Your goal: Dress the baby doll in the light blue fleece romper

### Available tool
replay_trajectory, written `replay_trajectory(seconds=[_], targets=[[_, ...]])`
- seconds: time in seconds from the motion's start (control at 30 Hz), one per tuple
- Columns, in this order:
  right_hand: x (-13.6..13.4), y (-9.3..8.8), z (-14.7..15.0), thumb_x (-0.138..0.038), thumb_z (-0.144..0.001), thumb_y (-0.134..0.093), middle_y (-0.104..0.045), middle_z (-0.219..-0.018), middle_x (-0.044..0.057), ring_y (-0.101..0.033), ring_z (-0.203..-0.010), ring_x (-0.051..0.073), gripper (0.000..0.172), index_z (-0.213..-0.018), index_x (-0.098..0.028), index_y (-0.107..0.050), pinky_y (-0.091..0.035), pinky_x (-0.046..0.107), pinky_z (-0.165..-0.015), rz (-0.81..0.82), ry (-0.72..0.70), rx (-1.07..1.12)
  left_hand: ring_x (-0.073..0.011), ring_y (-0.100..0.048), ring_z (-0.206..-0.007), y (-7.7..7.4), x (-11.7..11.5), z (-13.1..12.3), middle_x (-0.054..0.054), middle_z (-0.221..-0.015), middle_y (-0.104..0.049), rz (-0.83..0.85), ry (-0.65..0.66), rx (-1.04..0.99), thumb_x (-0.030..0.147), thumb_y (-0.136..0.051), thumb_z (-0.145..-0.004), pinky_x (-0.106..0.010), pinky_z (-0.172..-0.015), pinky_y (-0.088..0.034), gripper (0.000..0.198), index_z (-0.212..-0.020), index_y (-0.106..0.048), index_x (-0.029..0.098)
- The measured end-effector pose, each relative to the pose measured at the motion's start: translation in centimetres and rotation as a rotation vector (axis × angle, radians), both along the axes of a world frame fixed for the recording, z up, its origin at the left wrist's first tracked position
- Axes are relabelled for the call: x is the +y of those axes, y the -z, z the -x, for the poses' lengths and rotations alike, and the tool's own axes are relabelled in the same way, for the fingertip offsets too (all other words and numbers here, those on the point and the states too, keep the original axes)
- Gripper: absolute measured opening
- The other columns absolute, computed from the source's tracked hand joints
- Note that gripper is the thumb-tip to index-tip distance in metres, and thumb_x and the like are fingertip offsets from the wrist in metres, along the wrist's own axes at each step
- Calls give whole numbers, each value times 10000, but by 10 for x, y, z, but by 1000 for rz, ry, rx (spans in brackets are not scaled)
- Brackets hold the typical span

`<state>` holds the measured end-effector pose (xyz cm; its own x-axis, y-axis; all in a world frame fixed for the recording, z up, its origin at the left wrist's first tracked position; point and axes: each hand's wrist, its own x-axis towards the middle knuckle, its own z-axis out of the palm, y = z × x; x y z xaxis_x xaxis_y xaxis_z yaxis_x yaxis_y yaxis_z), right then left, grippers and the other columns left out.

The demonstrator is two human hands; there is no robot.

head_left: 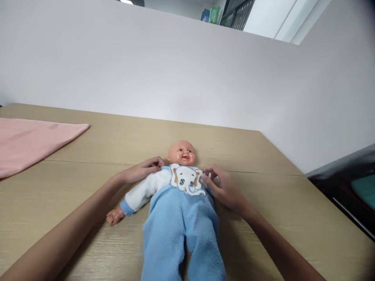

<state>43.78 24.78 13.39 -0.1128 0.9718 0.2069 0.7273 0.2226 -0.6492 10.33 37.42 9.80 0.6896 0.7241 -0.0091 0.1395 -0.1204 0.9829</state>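
from where i stand, there is just the head view to go by. a baby doll (182, 201) lies on its back on the wooden table (41, 203), right in front of the person, its head towards the wall (146, 70). it wears a blue and white fleece romper (166, 226) with an elephant appliqué (187, 180) across the chest.

the left hand (150, 166) is at the shoulder on its own side, fingers curled and narrow, tips against the edge near the neck. the right hand (224, 185) is a bit blurred, thumb and fingers close together by the appliqué's edge at the other shoulder. i can't tell whether either one really pinches the fabric.

i'd judge the step in hand to be work on the romper's two shoulders at once; the next move seems to call for a light fingertip grip on both sides, while the doll lies flat.

one white sleeve (142, 193) stretches out with a doll's hand (115, 216) poking from its blue cuff; the other arm is mostly hidden. a pink cloth (35, 142) lies at far left. beyond the wall's top sits a green packet (214, 15), contents impossible to make out.
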Motion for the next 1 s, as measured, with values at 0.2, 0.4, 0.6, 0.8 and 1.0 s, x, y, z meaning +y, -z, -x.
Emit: replay_trajectory(seconds=[0.2,0.4,0.6,0.8,1.0], targets=[[-52,28,-68,-464,-1000,-712,-677,-1418,119,-628,-1354,349,448,-1410,-315,-610,-515,553,-1161,-85,44,-148,-254,-618,-880,-28,-16,-5,-57,-985,-710,-527,-247,211,254,-551,-960,-351,-784,-474,151,-1028,-684,229],[-81,67,-106,-435,-959,-758,-666,-1481,129,-650,-1347,374,620,-1529,-304,-550,-570,565,-1124,2,55,-84,-299,-599,-1239,-75,-60,-86,-94,-1249,-709,-909,42,259,271,-498,-1100,-464,-1139,-433,186,-1188,-654,226],[-70,60,-101,-433,-895,-831,-793,-1203,80,-781,-1040,292,466,-1302,-269,-676,-638,425,-920,-1,172,195,-321,-652,-1104,-58,-51,-147,-95,-1138,-775,-972,319,602,276,-739,-1005,-441,-1000,-474,155,-1123,-731,177],[-46,25,-88,-413,-803,-946,-787,-1094,38,-747,-929,240,479,-1187,-286,-690,-601,343,-801,-237,151,212,-256,-648,-1036,-48,-44,-140,-103,-1146,-711,-999,347,322,329,-574,-1121,-351,-909,-496,203,-1179,-695,177],[-22,-4,-45,-241,-831,-892,-692,-991,19,-689,-871,209,354,-1128,-279,-703,-551,314,-752,-366,-66,-3,-228,-657,-950,-39,-47,-131,-104,-1134,-730,-1217,365,50,385,-356,-1184,-360,-877,-492,380,-1249,-695,225]])
